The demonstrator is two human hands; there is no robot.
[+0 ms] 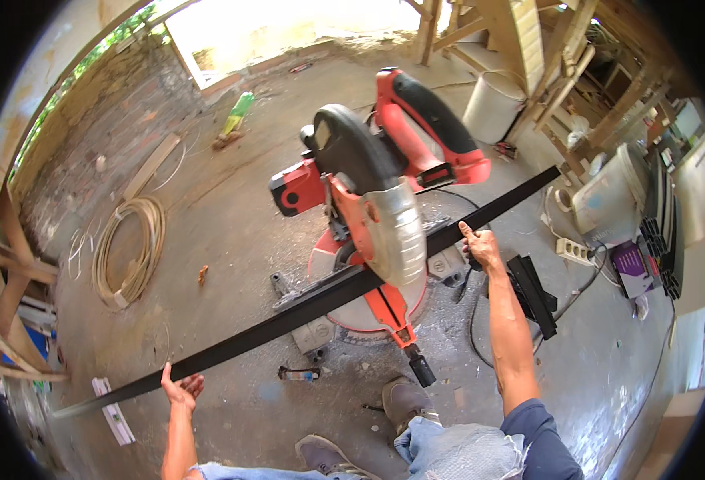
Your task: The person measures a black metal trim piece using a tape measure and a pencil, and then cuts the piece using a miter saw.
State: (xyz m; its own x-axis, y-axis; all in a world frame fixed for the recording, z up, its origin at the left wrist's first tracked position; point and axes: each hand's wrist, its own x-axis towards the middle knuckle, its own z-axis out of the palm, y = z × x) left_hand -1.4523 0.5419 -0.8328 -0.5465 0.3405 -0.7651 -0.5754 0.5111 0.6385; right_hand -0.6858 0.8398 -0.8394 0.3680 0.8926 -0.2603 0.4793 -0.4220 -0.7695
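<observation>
A long black metal profile point(288, 322) lies slantwise across the base of a red and black mitre saw point(368, 176), under its clear blade guard point(397, 232). To the right of the guard, my right hand point(481, 245) grips the profile, thumb on top. Near the profile's left end is my left hand point(181, 389), palm up, fingers loosely apart. Its thumb tip touches the profile's edge, and the fingers are not wrapped round it. The saw's front knob point(421, 368) points toward me. The blade's cutting edge is hidden by the guard.
A white slotted piece point(113, 412) lies under the profile's left end. Black offcuts point(532, 296), a cable and a power strip point(572, 251) are on the right. Coiled tubing point(131, 254) lies left. A small cylinder point(299, 374) sits near my shoes point(327, 456).
</observation>
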